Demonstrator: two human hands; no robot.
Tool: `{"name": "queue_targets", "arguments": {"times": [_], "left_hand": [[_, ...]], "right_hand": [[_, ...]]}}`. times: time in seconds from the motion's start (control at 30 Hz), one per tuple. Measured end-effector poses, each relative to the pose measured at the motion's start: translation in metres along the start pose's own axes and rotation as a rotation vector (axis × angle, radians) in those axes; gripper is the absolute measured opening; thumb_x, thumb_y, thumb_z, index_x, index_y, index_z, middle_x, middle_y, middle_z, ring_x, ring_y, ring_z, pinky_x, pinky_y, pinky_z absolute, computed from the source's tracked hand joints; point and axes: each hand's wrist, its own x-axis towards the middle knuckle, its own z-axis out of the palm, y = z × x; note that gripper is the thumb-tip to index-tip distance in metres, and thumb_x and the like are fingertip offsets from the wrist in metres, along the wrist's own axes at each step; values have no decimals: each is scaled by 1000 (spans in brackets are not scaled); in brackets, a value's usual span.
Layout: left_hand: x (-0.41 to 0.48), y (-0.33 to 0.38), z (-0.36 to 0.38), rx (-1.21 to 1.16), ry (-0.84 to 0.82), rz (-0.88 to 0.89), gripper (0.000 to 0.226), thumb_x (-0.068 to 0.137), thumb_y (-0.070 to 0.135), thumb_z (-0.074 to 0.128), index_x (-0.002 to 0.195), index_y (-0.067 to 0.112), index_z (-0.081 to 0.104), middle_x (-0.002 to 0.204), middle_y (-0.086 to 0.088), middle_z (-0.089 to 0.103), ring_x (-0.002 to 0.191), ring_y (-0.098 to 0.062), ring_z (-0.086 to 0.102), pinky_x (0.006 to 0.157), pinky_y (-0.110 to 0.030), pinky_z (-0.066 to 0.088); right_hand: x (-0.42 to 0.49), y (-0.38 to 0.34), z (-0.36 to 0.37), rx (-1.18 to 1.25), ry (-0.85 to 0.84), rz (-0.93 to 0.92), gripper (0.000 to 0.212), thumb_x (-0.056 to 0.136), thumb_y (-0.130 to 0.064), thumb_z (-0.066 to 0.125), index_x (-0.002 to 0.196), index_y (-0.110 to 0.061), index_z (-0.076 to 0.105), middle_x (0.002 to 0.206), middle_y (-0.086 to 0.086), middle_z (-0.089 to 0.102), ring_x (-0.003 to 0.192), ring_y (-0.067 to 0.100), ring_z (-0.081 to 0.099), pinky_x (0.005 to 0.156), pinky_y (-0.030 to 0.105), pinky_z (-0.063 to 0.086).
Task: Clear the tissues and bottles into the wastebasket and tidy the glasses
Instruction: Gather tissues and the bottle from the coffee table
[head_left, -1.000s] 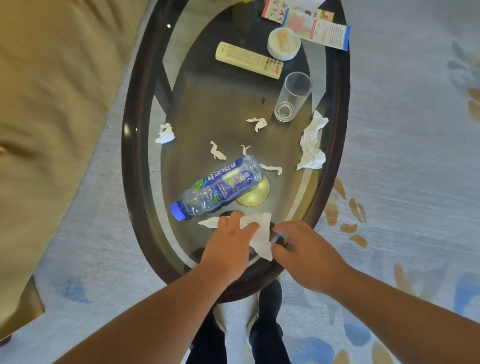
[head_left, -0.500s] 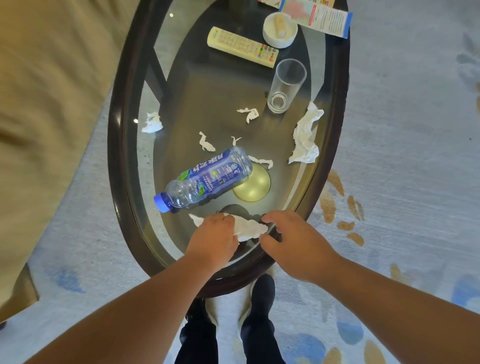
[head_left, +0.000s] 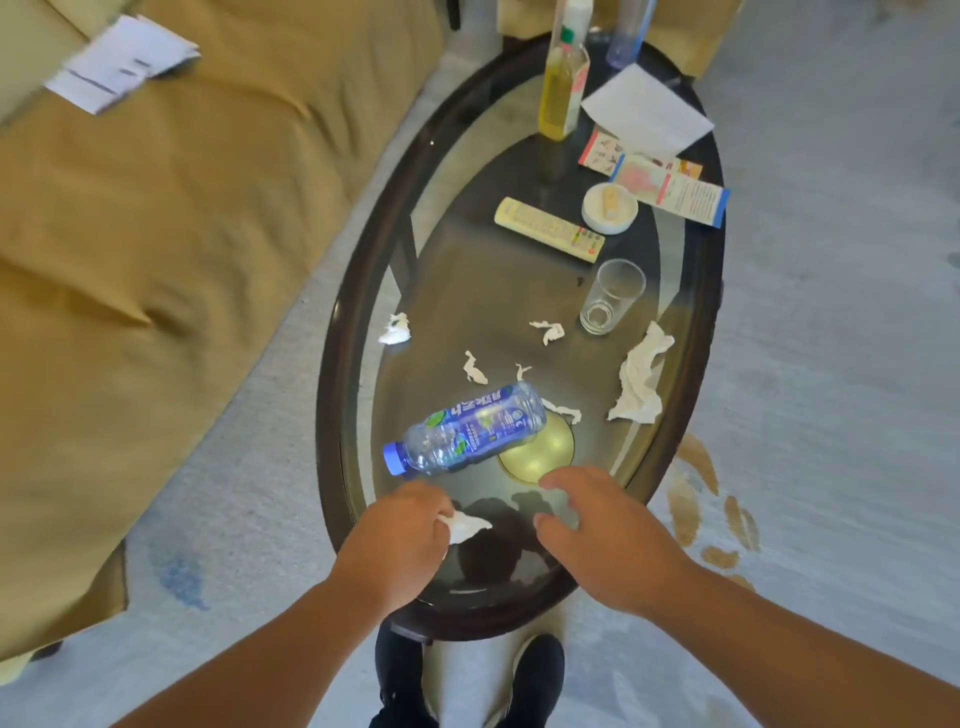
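Underfoot, pale carpet (head_left: 831, 364) with blue and brown blotches. Along the left, a tan sofa (head_left: 156, 234), with a few blurred papers (head_left: 122, 62) on its cushion. In the middle, an oval glass-topped table (head_left: 328, 415) with a dark wood rim.

At the near end of the table, both bare arms reaching in. Left grip (head_left: 400, 540) clenched on a crumpled white tissue (head_left: 467, 525), with one end poking out past the fingers, low over the glass. Right grip (head_left: 608, 540) released, fingers loosely spread, holding nothing, just beside the held tissue but apart from it.

Just beyond the grips, a clear water bottle (head_left: 467, 431) with a blue label, lying on its side, blue cap (head_left: 396, 458) toward the sofa. At the far end, a tall bottle of yellow liquid (head_left: 562, 88), upright, beside a white sheet (head_left: 647, 111). Nearer, overlapping leaflets (head_left: 670, 189) by the right rim. Left of those, a cream remote (head_left: 548, 228), touching or nearly touching a round white dish (head_left: 609, 208) (cannot tell which).

Near the right rim, a large rumpled tissue (head_left: 641, 382); just beyond it, a drinking glass (head_left: 612, 296), upright.

Smallest of all, torn scraps on the glass: one by the left rim (head_left: 395, 330), one near the drinking glass (head_left: 548, 330), two beyond the water bottle (head_left: 474, 368) (head_left: 522, 370), one at its base (head_left: 563, 413).
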Motion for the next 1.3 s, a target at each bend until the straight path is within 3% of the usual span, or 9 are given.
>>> {"name": "queue_targets", "arguments": {"times": [0.1,0.23,0.37,0.53,0.63,0.7,0.93,1.1,1.3], "left_hand": [[-9,0,-18,16,46,-18,19,97,24,39,91,24,57,91,5,60,74,-9,56,62,-12,38],[-17,5,-34,-19,135,-65,15,94,31,44,82,25,50,79,8,55,65,-7,51,53,-11,28],[-20,12,-42,15,193,-62,19,93,46,49,95,27,51,88,14,52,75,-8,52,57,-10,30],[-22,17,-51,-17,210,-85,10,94,28,51,93,28,41,89,10,50,68,-10,51,55,-10,32],[-22,18,-57,-52,208,-67,18,95,25,52,113,25,52,109,10,53,83,-10,55,65,-10,39],[-22,16,-61,-16,193,-89,18,97,26,48,112,24,56,112,7,58,84,-9,55,65,-11,37],[-14,12,-81,70,207,-57,22,99,33,41,110,23,58,105,6,64,78,-8,53,60,-14,34],[4,0,-92,100,226,-65,20,96,43,45,85,27,52,79,11,56,62,-5,49,51,-15,30],[35,-29,-99,50,185,-20,20,96,44,46,81,30,50,76,12,54,65,-8,52,54,-14,30]], "right_hand": [[-3,-9,-8,-1,11,-36,42,96,-43,49,136,-34,42,139,-12,44,112,7,51,91,20,44],[-6,-17,-17,-10,29,-72,41,95,-43,52,134,-35,43,135,-13,45,97,5,49,89,19,47],[-7,-21,-22,-19,31,-109,42,94,-42,52,134,-34,44,136,-12,45,99,4,50,91,25,49],[-9,-24,-30,-11,38,-137,40,93,-41,52,133,-33,46,132,-13,46,96,5,52,89,24,50],[-11,-24,-36,-6,38,-140,40,94,-41,52,132,-33,46,129,-13,45,95,6,54,89,27,51],[-12,-24,-40,-11,40,-142,39,93,-42,51,131,-33,46,129,-12,46,101,6,53,88,27,51],[-10,-31,-48,-7,55,-139,35,93,-39,51,127,-31,48,128,-10,47,105,8,52,85,27,50],[3,-46,-46,-25,66,-124,36,94,-38,50,129,-31,48,129,-8,47,102,8,54,80,23,49],[30,-75,-32,-29,69,-77,38,94,-39,50,130,-29,47,128,-6,48,96,9,57,76,23,52]]}}
